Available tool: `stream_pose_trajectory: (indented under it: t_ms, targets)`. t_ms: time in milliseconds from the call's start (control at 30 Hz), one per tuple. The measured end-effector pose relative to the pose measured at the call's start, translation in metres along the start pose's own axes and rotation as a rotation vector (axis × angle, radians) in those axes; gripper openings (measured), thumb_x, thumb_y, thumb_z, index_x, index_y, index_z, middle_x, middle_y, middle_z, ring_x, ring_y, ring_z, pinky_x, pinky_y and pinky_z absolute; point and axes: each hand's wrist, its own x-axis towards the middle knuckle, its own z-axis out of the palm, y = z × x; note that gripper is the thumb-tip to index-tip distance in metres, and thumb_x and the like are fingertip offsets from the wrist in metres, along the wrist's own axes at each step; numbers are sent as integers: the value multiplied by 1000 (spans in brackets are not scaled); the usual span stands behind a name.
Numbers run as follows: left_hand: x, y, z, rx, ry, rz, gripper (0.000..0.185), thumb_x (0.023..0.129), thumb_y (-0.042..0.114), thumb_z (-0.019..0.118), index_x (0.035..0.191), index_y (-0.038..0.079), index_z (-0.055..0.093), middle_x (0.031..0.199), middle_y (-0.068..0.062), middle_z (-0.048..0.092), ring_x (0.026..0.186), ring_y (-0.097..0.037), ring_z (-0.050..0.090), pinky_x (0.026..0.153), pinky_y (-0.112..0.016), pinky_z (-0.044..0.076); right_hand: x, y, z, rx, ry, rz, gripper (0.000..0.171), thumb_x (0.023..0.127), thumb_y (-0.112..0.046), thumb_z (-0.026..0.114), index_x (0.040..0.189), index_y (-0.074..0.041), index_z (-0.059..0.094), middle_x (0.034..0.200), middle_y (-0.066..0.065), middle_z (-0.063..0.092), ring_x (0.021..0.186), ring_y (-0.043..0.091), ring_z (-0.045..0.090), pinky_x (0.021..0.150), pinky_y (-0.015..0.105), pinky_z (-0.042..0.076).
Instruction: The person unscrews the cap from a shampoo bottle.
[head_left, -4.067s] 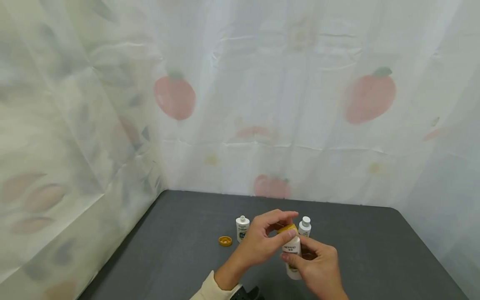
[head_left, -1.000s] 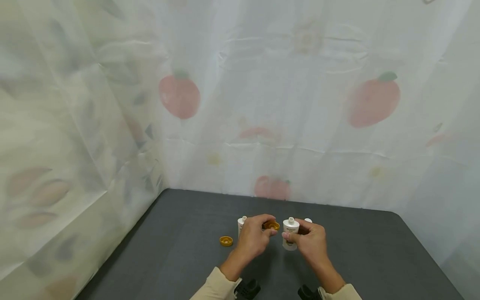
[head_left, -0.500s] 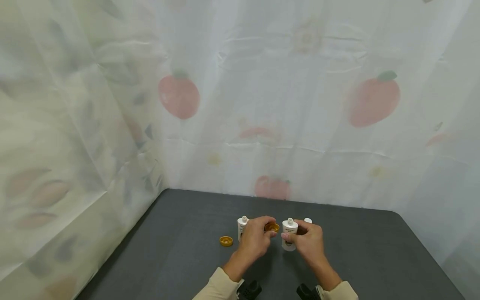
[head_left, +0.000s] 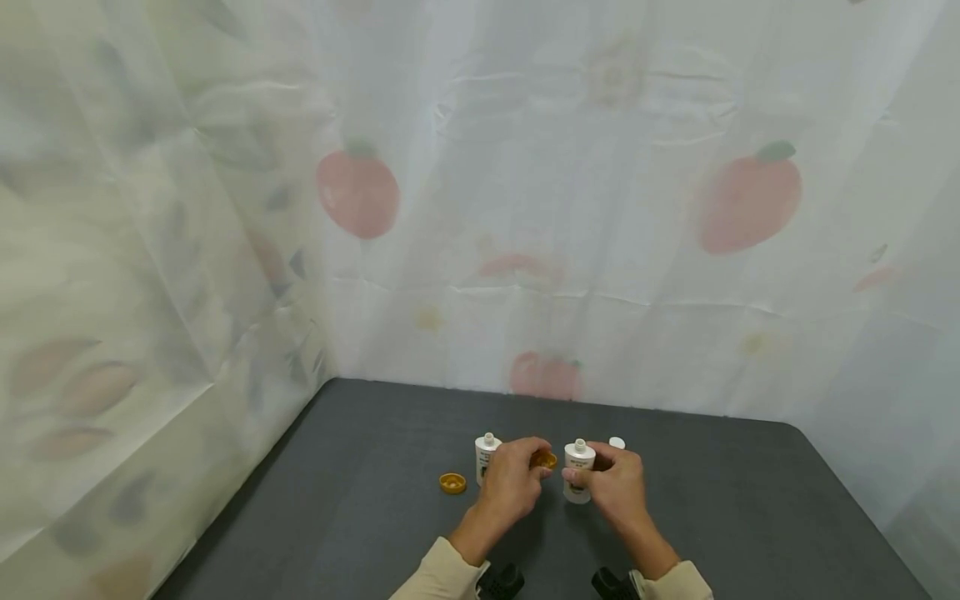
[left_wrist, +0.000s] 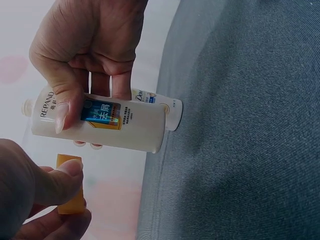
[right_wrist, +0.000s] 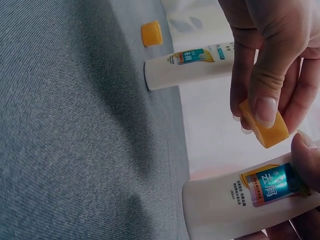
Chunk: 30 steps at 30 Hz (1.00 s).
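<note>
A white bottle (head_left: 578, 475) with a blue and yellow label (left_wrist: 100, 112) stands uncapped on the dark grey table (head_left: 360, 517). My right hand (head_left: 587, 477) grips it round the body, thumb on the front (left_wrist: 62, 107). Just left of its neck, my left hand (head_left: 540, 467) pinches a yellow cap (head_left: 544, 459) between thumb and fingers (right_wrist: 262, 107). The cap (right_wrist: 265, 129) hangs apart from the bottle (right_wrist: 235, 205). In the left wrist view the cap (left_wrist: 71, 199) sits under my thumb.
A second uncapped white bottle (head_left: 486, 456) stands left of my left hand, a loose yellow cap (head_left: 452, 482) beside it. A white-capped bottle (head_left: 617, 442) stands behind my right hand. Printed curtain walls (head_left: 525, 208) close the back and left.
Four seconds ago both hands held the bottle up with the cap on it. Now the cap is off in my left hand and the bottle stands lower, farther from me.
</note>
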Motion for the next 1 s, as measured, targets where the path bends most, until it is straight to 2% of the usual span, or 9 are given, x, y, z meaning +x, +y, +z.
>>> stream_pose_trajectory:
  t_ms: [233, 433, 667, 1000]
  targets:
    - [0, -2, 2, 19, 6, 16, 24, 84, 8, 86, 106, 10, 78, 99, -4, 80, 85, -15, 74, 76, -30, 61, 0, 2, 1, 5, 3, 4, 43, 73, 1, 92, 113, 6, 77, 103, 23, 78, 88, 23, 76, 75, 36, 64]
    - [-1, -4, 5, 30, 16, 41, 24, 83, 7, 86, 106, 8, 78, 97, -5, 80, 83, -15, 73, 74, -29, 61, 1, 6, 3, 0, 8, 8, 41, 72, 1, 92, 111, 5, 78, 101, 21, 79, 84, 17, 74, 72, 30, 62]
    - [-1, -5, 8, 61, 9, 44, 25, 81, 5, 87, 104, 7, 78, 95, -4, 79, 81, -14, 72, 73, -28, 60, 1, 8, 4, -4, 10, -1, 43, 70, 1, 93, 110, 6, 78, 101, 22, 78, 84, 18, 73, 68, 23, 58]
    - [-2, -8, 12, 105, 4, 51, 25, 81, 2, 87, 104, 7, 78, 95, -4, 79, 81, -15, 73, 73, -29, 61, 1, 10, 6, -8, 18, -4, 43, 68, 3, 93, 107, 7, 79, 99, 22, 78, 82, 16, 72, 67, 21, 57]
